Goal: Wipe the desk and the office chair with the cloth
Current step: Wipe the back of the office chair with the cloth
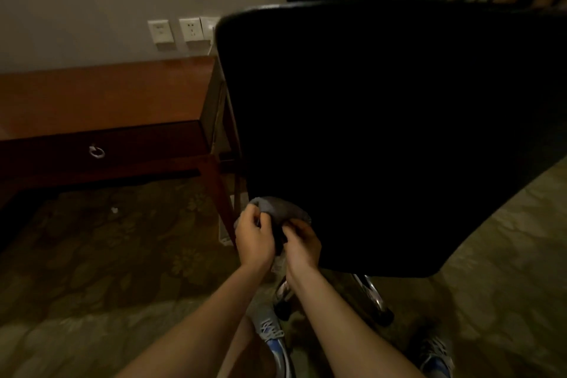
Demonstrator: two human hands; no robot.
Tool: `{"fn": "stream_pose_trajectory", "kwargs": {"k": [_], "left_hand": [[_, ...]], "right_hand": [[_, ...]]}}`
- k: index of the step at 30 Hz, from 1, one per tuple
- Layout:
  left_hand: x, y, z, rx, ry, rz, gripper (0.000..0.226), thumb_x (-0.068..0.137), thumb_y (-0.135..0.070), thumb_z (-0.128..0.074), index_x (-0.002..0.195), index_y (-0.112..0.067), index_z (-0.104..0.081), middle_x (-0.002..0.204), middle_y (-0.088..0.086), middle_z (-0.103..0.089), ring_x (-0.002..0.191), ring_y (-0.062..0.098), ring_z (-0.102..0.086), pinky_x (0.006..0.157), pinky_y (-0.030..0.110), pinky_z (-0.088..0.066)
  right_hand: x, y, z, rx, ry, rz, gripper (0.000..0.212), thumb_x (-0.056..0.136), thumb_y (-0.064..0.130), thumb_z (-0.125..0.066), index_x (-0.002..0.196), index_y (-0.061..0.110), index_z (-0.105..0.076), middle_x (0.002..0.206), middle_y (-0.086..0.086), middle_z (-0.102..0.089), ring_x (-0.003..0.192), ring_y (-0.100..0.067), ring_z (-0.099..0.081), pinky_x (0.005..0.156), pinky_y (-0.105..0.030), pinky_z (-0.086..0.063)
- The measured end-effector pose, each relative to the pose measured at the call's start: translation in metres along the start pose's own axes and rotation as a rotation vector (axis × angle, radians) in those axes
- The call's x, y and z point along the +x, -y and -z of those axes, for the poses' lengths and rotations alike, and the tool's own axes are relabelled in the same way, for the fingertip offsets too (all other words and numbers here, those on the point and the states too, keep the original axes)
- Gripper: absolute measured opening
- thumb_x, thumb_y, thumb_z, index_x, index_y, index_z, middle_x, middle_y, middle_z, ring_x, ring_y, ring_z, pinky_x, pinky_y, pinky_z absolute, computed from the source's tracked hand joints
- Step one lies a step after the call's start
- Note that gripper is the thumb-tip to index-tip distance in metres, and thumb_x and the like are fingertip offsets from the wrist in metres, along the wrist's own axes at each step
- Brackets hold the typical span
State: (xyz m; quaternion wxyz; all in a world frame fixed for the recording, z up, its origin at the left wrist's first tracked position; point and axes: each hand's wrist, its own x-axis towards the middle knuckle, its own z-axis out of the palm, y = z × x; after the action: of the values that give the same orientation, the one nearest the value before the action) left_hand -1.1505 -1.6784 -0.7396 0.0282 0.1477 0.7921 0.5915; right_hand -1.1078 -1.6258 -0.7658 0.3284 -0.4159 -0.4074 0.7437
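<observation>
The black office chair fills the middle and right of the view, its backrest turned toward me. A grey cloth is bunched in front of the backrest's lower left corner. My left hand grips the cloth's left side with curled fingers. My right hand pinches the cloth from the right, close beside the left hand. The brown wooden desk stands to the left of the chair, against the wall.
The desk has a dark drawer with a ring pull and a slanted leg near my left hand. Wall sockets sit above the desk. The chair's chrome base and my shoes stand on patterned carpet.
</observation>
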Motion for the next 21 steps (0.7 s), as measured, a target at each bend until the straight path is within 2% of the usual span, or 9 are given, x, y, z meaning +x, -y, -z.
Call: {"fn": "stream_pose_trajectory", "kwargs": {"k": [2, 4, 8, 10, 13, 18, 21], "left_hand": [[0.000, -0.018, 0.002, 0.000, 0.017, -0.022, 0.025, 0.102, -0.016, -0.049, 0.078, -0.011, -0.043, 0.080, 0.007, -0.050, 0.063, 0.015, -0.044, 0.058, 0.031, -0.035], [-0.003, -0.038, 0.005, 0.010, 0.021, -0.067, 0.026, 0.102, -0.017, -0.049, 0.077, -0.014, -0.042, 0.081, 0.005, -0.049, 0.064, 0.013, -0.043, 0.058, 0.028, -0.034], [-0.011, -0.075, 0.005, -0.036, 0.002, -0.180, 0.028, 0.102, -0.015, -0.050, 0.076, -0.022, -0.044, 0.086, 0.002, -0.050, 0.066, 0.001, -0.046, 0.059, 0.014, -0.037], [-0.015, -0.093, 0.004, -0.042, -0.006, -0.204, 0.024, 0.102, -0.017, -0.052, 0.079, -0.023, -0.046, 0.089, 0.000, -0.052, 0.072, 0.002, -0.049, 0.064, 0.018, -0.038], [-0.017, -0.116, 0.000, -0.008, -0.019, -0.240, 0.013, 0.101, -0.022, -0.053, 0.088, -0.022, -0.052, 0.093, -0.001, -0.054, 0.080, 0.008, -0.052, 0.074, 0.034, -0.043], [-0.025, -0.160, -0.002, -0.070, -0.033, -0.354, 0.012, 0.101, -0.025, -0.052, 0.089, -0.023, -0.053, 0.095, -0.002, -0.053, 0.080, 0.010, -0.053, 0.073, 0.032, -0.042], [-0.031, -0.192, -0.003, -0.066, -0.074, -0.413, 0.016, 0.101, -0.028, -0.051, 0.085, -0.026, -0.049, 0.092, -0.005, -0.051, 0.078, 0.012, -0.052, 0.073, 0.038, -0.045]], "right_hand": [[-0.008, 0.019, -0.001, -0.002, 0.005, 0.059, 0.016, 0.092, 0.000, -0.064, 0.095, 0.015, -0.067, 0.092, -0.001, -0.070, 0.083, -0.014, -0.066, 0.060, -0.014, -0.051], [-0.016, 0.038, 0.001, -0.002, 0.006, 0.127, 0.017, 0.093, -0.002, -0.062, 0.096, 0.015, -0.066, 0.094, -0.002, -0.068, 0.081, -0.007, -0.064, 0.058, -0.010, -0.049], [-0.028, 0.071, 0.008, -0.046, 0.030, 0.299, 0.026, 0.094, 0.005, -0.064, 0.097, 0.030, -0.066, 0.099, 0.006, -0.068, 0.091, -0.005, -0.065, 0.068, -0.012, -0.051], [-0.036, 0.089, 0.015, -0.047, 0.056, 0.375, 0.029, 0.094, 0.005, -0.065, 0.098, 0.035, -0.065, 0.101, 0.007, -0.069, 0.093, -0.003, -0.065, 0.071, -0.015, -0.053], [-0.042, 0.113, 0.025, -0.039, 0.064, 0.464, 0.033, 0.093, 0.005, -0.066, 0.098, 0.037, -0.064, 0.101, 0.006, -0.068, 0.089, 0.001, -0.066, 0.071, -0.015, -0.054], [-0.044, 0.157, 0.036, -0.123, 0.043, 0.617, 0.032, 0.092, 0.013, -0.070, 0.108, 0.040, -0.064, 0.124, -0.003, -0.058, 0.101, -0.005, -0.065, 0.078, -0.015, -0.055], [-0.050, 0.187, 0.043, -0.177, 0.042, 0.702, 0.031, 0.092, 0.014, -0.069, 0.117, 0.031, -0.063, 0.126, -0.002, -0.053, 0.102, -0.003, -0.063, 0.083, -0.015, -0.055]]}}
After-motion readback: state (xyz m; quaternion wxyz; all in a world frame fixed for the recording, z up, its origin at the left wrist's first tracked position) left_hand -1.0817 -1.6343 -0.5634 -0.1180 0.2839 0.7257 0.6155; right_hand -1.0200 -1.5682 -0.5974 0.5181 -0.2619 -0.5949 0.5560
